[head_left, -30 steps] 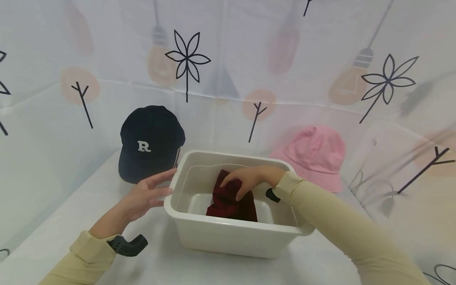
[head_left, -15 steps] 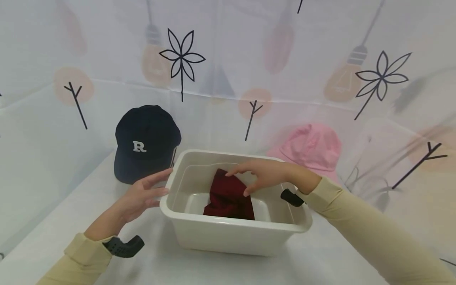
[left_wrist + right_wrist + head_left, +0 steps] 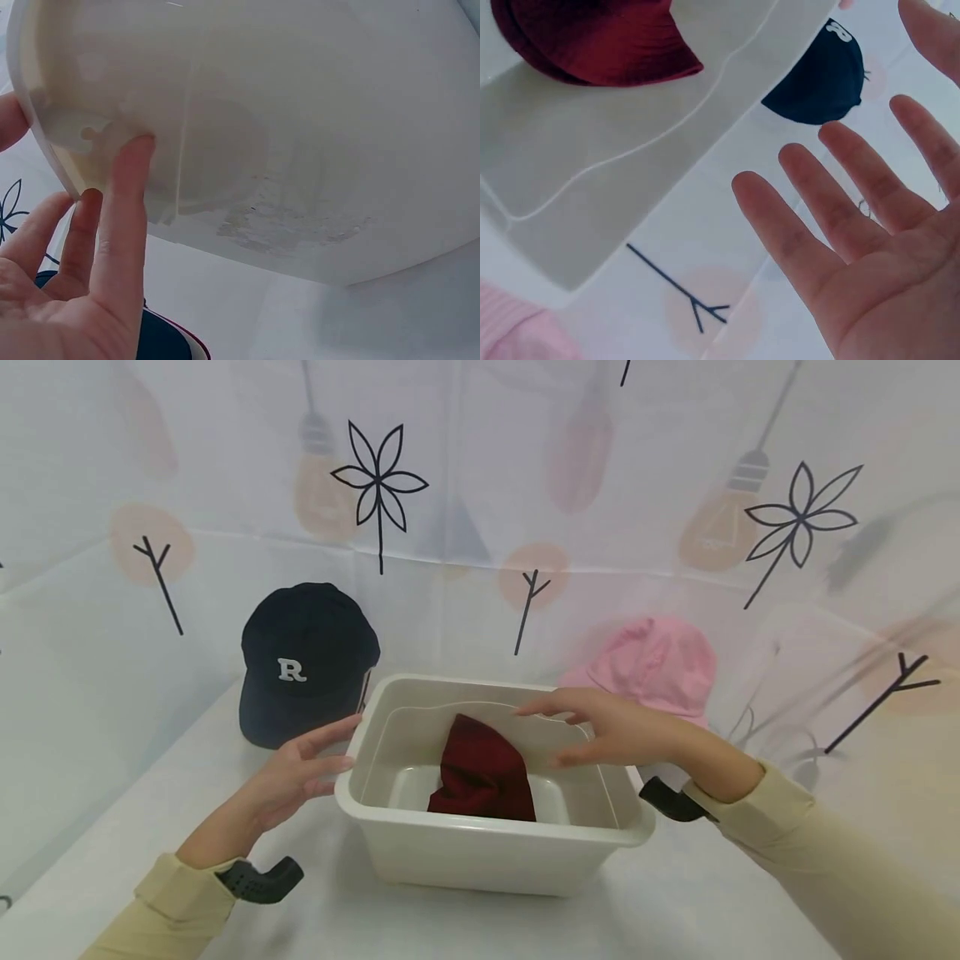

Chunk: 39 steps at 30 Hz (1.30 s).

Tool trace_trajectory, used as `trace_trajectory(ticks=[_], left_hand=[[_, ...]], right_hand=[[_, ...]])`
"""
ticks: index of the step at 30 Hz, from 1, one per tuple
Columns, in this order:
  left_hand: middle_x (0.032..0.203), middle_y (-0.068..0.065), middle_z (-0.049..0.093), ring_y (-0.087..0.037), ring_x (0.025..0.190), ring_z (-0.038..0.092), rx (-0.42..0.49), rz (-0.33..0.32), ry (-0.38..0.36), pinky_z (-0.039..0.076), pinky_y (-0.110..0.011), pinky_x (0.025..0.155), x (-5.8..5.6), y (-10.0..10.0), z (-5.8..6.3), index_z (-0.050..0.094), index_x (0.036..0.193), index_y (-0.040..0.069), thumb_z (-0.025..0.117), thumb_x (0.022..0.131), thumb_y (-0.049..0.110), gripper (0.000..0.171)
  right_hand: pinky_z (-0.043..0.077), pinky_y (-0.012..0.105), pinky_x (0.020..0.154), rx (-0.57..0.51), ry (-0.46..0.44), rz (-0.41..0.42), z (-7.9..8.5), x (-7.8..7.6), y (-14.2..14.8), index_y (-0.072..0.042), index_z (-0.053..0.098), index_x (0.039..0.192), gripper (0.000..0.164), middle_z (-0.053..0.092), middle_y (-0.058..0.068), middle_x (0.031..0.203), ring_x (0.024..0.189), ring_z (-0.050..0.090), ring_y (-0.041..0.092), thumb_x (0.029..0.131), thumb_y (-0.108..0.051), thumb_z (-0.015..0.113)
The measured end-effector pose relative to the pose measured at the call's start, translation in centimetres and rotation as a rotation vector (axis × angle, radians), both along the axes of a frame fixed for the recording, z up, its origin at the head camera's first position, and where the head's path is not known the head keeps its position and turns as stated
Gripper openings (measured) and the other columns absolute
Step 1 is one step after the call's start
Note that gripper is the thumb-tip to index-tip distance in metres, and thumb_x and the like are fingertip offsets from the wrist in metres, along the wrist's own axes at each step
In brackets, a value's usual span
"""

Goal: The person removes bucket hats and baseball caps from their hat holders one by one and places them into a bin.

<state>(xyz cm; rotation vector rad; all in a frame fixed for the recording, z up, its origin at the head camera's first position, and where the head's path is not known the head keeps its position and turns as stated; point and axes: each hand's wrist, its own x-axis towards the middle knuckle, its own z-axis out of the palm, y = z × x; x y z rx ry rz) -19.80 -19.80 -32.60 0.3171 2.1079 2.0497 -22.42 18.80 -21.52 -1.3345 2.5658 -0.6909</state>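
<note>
A dark red hat (image 3: 483, 768) lies inside a white plastic bin (image 3: 495, 839), near its middle. Its stitched brim shows in the right wrist view. My left hand (image 3: 296, 772) touches the bin's left end, fingers fairly straight; in the left wrist view one finger (image 3: 127, 202) presses the outer wall below the rim. Over the right part of the bin, my right hand (image 3: 607, 727) hovers apart from the hat. Its fingers are spread and hold nothing, as the right wrist view also shows.
A dark navy cap (image 3: 307, 660) with a white letter R stands behind the bin on the left. At the back right sits a pink hat (image 3: 656, 664), partly hidden by my right hand. A patterned white cloth (image 3: 450, 485) hangs behind the white table surface (image 3: 315, 910).
My right hand has moved rightward and away from the dark red hat, which stays in the bin. My left hand keeps its place at the rim. The head view has shifted slightly.
</note>
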Motion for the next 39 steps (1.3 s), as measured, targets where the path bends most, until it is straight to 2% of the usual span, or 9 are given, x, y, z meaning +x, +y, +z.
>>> trace_trajectory(ticks=[5,10,13,18,20,25,29,33,39], left_hand=[[0.15,-0.014,0.022,-0.035,0.136,0.016,-0.002,-0.014,0.013,0.037,-0.054,0.096,-0.1,0.0,0.0,0.031,0.145,0.006,0.064,0.087,0.013,0.067],[0.15,-0.015,0.024,-0.036,0.136,0.016,-0.003,-0.025,0.031,0.034,-0.058,0.097,0.0,0.0,0.1,0.031,0.144,0.005,0.063,0.087,0.012,0.066],[0.149,-0.015,0.025,-0.036,0.136,0.017,0.0,-0.033,0.03,0.033,-0.059,0.097,0.0,0.0,0.2,0.031,0.145,0.006,0.063,0.087,0.012,0.066],[0.15,-0.015,0.024,-0.035,0.136,0.016,0.01,-0.038,0.019,0.027,-0.061,0.1,0.0,0.1,0.3,0.03,0.145,0.006,0.063,0.087,0.012,0.067],[0.15,-0.015,0.024,-0.035,0.137,0.015,0.017,-0.035,0.018,0.025,-0.061,0.101,0.1,0.1,0.2,0.03,0.145,0.005,0.063,0.087,0.012,0.067],[0.15,-0.015,0.024,-0.034,0.137,0.015,0.04,-0.027,0.008,0.024,-0.061,0.101,0.1,0.0,0.2,0.031,0.144,0.005,0.064,0.086,0.01,0.067],[0.15,-0.014,0.024,-0.034,0.137,0.015,0.051,-0.024,0.001,0.024,-0.06,0.102,0.1,0.0,0.2,0.032,0.144,0.005,0.064,0.086,0.01,0.067],[0.15,-0.014,0.024,-0.033,0.137,0.015,0.062,-0.028,-0.001,0.024,-0.06,0.102,0.0,-0.1,0.0,0.032,0.144,0.006,0.064,0.086,0.01,0.066],[0.15,-0.013,0.024,-0.032,0.136,0.015,0.061,-0.026,-0.001,0.024,-0.06,0.102,-0.1,-0.1,-0.2,0.033,0.144,0.006,0.064,0.086,0.01,0.066]], right_hand=[[0.042,0.046,0.095,-0.049,0.03,-0.065,-0.5,0.8,1.9,-0.017,0.048,0.135,0.057,0.051,-0.004,0.13,0.118,0.048,0.017,0.083,-0.024,0.072],[0.046,0.042,0.091,-0.104,0.094,-0.09,-1.1,1.1,3.5,-0.012,0.051,0.131,0.054,0.054,-0.005,0.128,0.115,0.05,0.013,0.082,-0.02,0.073],[0.047,0.041,0.088,-0.116,0.118,-0.118,-1.3,1.4,4.5,-0.013,0.052,0.13,0.054,0.054,-0.006,0.127,0.114,0.051,0.013,0.081,-0.021,0.073],[0.049,0.041,0.086,-0.148,0.153,-0.144,-1.7,1.7,6.0,-0.013,0.052,0.13,0.054,0.053,-0.003,0.126,0.11,0.055,0.026,0.08,-0.019,0.074],[0.049,0.037,0.086,-0.167,0.172,-0.146,-1.8,1.7,6.5,-0.011,0.052,0.129,0.054,0.053,-0.002,0.126,0.109,0.056,0.027,0.08,-0.016,0.075],[0.048,0.024,0.085,-0.186,0.22,-0.182,-2.3,1.6,7.8,-0.013,0.052,0.13,0.058,0.053,-0.005,0.127,0.111,0.053,0.01,0.078,-0.012,0.076],[0.049,0.02,0.081,-0.18,0.247,-0.263,-2.9,1.5,9.0,-0.012,0.05,0.131,0.061,0.05,-0.012,0.127,0.109,0.054,0.017,0.076,-0.011,0.077],[0.052,0.028,0.078,-0.178,0.239,-0.359,-3.5,1.3,10.0,-0.009,0.048,0.132,0.063,0.047,-0.012,0.126,0.106,0.054,0.03,0.076,-0.012,0.077],[0.05,0.045,0.078,-0.182,0.208,-0.469,-4.0,0.8,11.5,-0.004,0.044,0.134,0.064,0.048,0.016,0.129,0.109,0.051,0.043,0.078,-0.013,0.075]])
